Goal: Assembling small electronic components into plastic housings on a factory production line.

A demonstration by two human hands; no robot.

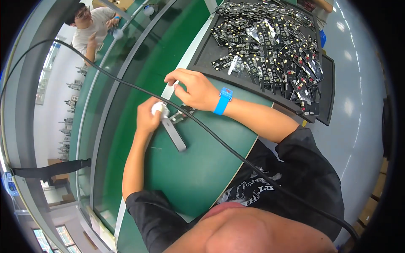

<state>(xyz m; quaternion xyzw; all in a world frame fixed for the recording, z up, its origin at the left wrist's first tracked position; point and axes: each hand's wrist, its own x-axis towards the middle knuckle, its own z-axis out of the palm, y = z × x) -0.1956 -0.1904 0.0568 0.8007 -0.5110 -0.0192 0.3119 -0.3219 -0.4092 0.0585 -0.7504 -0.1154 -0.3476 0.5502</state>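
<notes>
We see our left hand (147, 116) clenched round a small white piece (159, 108), which pokes out at the thumb side, w/ a flat grey metal bar (174, 134) running from just under that fist down and to our right across the green mat (198, 168). The bar lies flat on the mat, its upper end at the fist, its lower end free; we can't tell if the white piece and bar are one part. Our right hand (192, 88), w/ a blue wristband (223, 101), hovers just right of and above the left, fingers curled inward, tips pinched near a small white bit (176, 86); whether it truly grips that bit we can't tell. A small metal part (182, 114) sits on the mat betw. the two hands, right beside the bar's upper end. A black cable (126, 84) crosses in front of both hands, passing over the bar area. Beyond the right hand sits a black tray (202, 55) heaped w/ small black circuit boards (270, 42). Far left, another person (90, 29) sits past the green belt (139, 55).
</notes>
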